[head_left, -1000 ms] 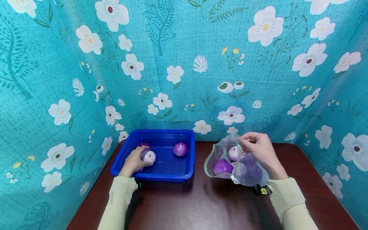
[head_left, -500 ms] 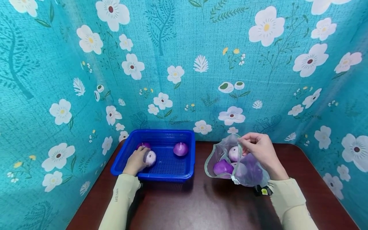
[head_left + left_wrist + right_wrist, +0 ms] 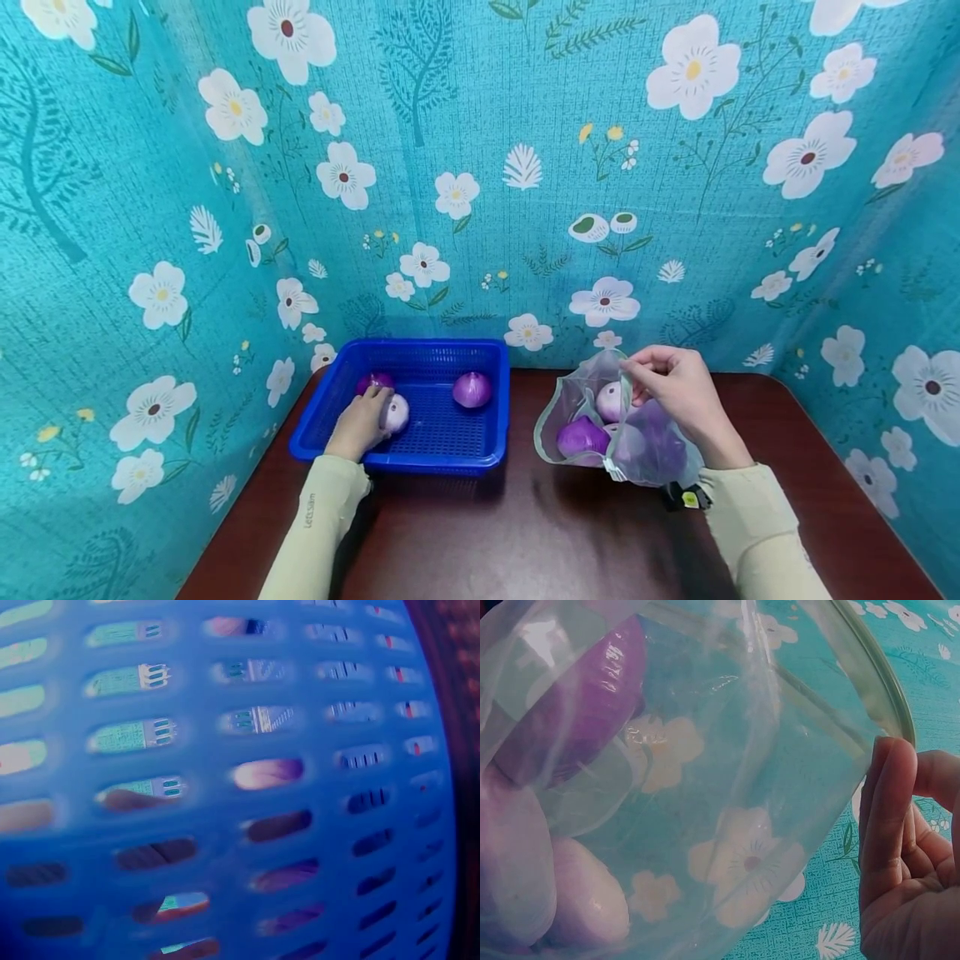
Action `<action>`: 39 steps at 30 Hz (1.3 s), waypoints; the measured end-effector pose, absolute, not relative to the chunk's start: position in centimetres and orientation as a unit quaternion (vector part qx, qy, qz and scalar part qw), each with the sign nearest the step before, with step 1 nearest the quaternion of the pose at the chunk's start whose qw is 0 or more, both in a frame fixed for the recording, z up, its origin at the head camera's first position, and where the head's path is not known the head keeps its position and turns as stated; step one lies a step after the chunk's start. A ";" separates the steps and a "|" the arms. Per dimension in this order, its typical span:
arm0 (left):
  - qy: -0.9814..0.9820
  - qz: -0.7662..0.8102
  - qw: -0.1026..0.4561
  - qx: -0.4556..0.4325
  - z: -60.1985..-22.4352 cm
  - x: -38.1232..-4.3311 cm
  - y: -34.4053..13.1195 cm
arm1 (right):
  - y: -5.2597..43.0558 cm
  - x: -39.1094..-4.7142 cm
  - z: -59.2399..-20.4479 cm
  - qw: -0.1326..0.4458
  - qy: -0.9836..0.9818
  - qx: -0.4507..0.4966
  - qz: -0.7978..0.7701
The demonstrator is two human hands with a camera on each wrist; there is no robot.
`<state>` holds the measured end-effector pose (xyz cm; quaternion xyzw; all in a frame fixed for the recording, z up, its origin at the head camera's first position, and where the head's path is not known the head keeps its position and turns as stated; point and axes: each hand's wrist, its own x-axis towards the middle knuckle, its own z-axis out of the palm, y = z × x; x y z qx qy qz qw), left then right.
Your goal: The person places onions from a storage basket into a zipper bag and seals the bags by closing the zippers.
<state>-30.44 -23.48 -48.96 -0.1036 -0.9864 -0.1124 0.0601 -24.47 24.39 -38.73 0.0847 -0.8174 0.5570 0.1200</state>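
Note:
In the head view my left hand [image 3: 360, 423] reaches over the near-left rim of the blue plastic basket [image 3: 450, 460]. Its fingers curl round the left side of a pale purple onion [image 3: 395, 413]. Behind those fingers a darker onion [image 3: 374, 382] is partly covered. Another onion [image 3: 472, 389] sits by the basket's right wall. My right hand [image 3: 678, 392] pinches the rim of a clear zip bag [image 3: 551, 417] and keeps its mouth spread. Several onions lie inside, among them a dark purple one [image 3: 582, 437] and a pale one [image 3: 591, 896].
Both basket and bag are on a dark brown table [image 3: 480, 533]. A teal flowered cloth [image 3: 480, 208] hangs behind and at both sides. Slotted basket wall [image 3: 225, 795] fills the left wrist view and hides most of the left hand's work.
My left hand has shifted slightly rightward over the basket, and the pale onion has moved a little the same way. The right hand and the bag stay put.

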 end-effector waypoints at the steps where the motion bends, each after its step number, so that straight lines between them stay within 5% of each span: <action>1: -0.986 -0.109 0.063 -0.107 -49.0 -30.4 -23.4 | 24.4 -24.4 -38.7 0.119 -0.817 0.085 0.557; 23: -0.967 -0.185 0.103 -0.145 -46.2 -30.1 -22.1 | 24.6 -24.1 -38.8 0.121 -0.819 0.085 0.555; 39: -0.927 -0.246 0.161 -0.232 -43.2 -27.0 -17.9 | 24.5 -24.5 -38.8 0.120 -0.814 0.095 0.561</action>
